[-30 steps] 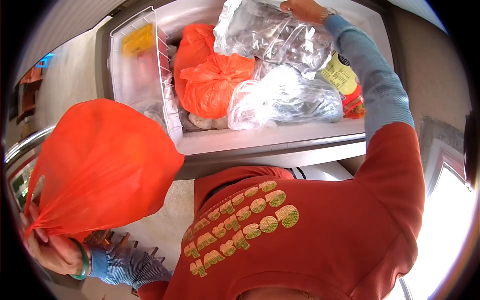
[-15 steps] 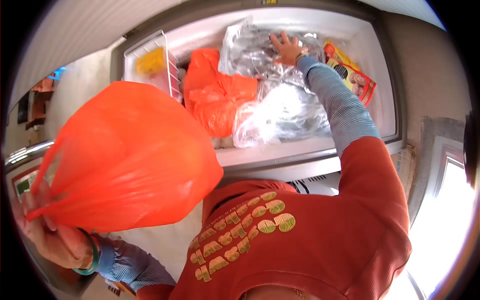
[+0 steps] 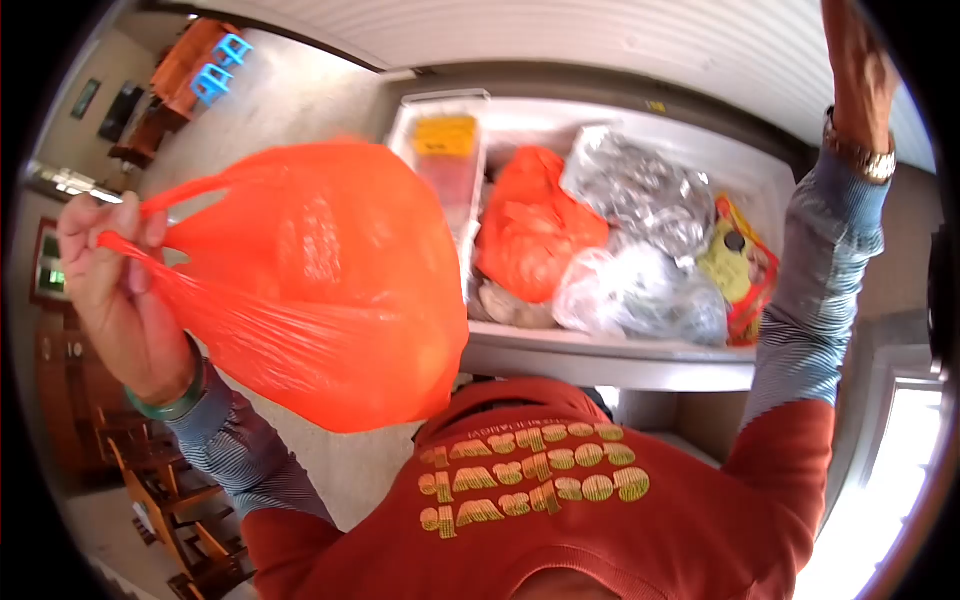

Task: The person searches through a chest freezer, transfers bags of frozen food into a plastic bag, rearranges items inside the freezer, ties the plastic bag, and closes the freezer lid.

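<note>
My left hand (image 3: 120,270) is closed around the handles of a full orange plastic bag (image 3: 330,280), held up at the left in front of the freezer. My right hand (image 3: 865,90) is raised at the upper right beside the white ribbed lid (image 3: 600,40); its fingers run out of view. Below, the open chest freezer (image 3: 640,365) holds another orange bag (image 3: 540,230), a silvery crinkled bag (image 3: 650,190), a clear plastic bag (image 3: 640,295) and a red and yellow food packet (image 3: 735,265).
A white wire basket (image 3: 475,170) with a yellow package (image 3: 443,135) hangs at the freezer's left end. Blue stools (image 3: 212,82) and a wooden table (image 3: 190,60) stand far left. Wooden chairs (image 3: 165,490) are at the lower left. A bright window (image 3: 890,470) is on the right.
My right hand has left the silvery bag and gone up to the right, beside the lid. My left hand has risen with the orange bag. The view has shifted.
</note>
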Action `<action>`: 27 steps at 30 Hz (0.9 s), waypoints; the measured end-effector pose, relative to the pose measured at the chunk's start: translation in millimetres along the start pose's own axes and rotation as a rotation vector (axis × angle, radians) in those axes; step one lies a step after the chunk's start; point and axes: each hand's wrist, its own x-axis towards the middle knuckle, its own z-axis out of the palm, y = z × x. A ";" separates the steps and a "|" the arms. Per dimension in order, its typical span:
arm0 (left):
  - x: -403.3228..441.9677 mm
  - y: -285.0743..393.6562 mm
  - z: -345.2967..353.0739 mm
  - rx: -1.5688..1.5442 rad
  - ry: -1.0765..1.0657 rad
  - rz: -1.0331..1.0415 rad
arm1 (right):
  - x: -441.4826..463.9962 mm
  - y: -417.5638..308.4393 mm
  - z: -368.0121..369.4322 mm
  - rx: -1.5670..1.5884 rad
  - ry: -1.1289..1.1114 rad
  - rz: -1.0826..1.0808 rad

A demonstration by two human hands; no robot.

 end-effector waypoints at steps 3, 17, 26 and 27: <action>-9.9 14.9 -49.3 -0.055 0.056 0.050 | 49.0 -26.7 47.0 -0.074 -0.137 -0.047; -106.2 1.9 -252.2 0.309 0.645 -0.106 | 109.1 -26.9 105.7 -0.210 -0.613 0.204; -225.9 -113.9 -351.2 0.396 0.957 -0.458 | 80.8 -67.6 66.8 -0.048 -0.674 0.138; -240.8 -136.0 -367.2 0.403 0.983 -0.489 | 74.7 -79.5 57.8 -0.062 -0.679 0.150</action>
